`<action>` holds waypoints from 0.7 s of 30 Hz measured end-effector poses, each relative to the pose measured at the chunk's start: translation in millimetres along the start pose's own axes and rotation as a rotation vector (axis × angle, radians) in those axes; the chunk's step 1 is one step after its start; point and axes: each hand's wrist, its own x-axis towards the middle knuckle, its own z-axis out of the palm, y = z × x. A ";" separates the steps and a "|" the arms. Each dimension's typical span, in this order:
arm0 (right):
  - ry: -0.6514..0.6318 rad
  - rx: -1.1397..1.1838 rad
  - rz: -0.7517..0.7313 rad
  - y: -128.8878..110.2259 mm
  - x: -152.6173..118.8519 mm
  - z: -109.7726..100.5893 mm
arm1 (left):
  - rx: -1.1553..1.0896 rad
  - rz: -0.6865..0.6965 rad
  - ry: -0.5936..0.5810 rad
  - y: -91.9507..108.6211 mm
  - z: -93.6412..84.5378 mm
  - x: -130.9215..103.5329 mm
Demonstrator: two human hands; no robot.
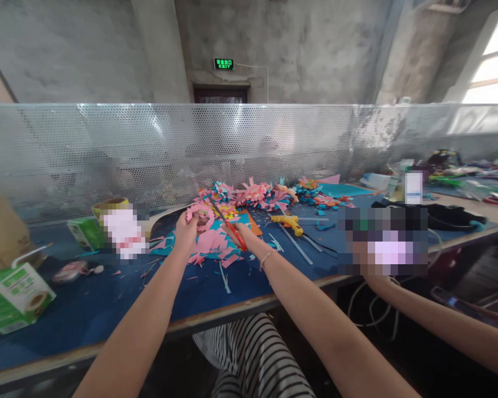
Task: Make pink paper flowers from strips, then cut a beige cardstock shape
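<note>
Between the fingers of my left hand [186, 229] is a ring-shaped pink paper piece [203, 213] with a fringed edge. My right hand [243, 235] grips red-handled scissors [236, 236], whose blades point up and left toward the pink piece. Whether the blades touch the paper I cannot tell. Below both hands lies a pile of pink paper scraps [209, 246] on blue sheets. Behind them sit pink, blue and orange fringed paper flowers [255, 192]. To the right of my right hand rests a yellow glue gun [288, 223] beside clear glue sticks [296, 246].
Green drink cartons [20, 298] and a tape roll [108, 205] stand at the left. A perforated metal screen [253, 138] closes off the back of the blue table [83, 320]. At the right, another person's arm [431, 315] reaches in near a black cloth-like item [444, 218].
</note>
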 end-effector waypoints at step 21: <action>0.039 0.242 -0.052 -6.5 -3.9 -1.3 | 0.114 -0.208 -0.350 0.6 3.9 -12.5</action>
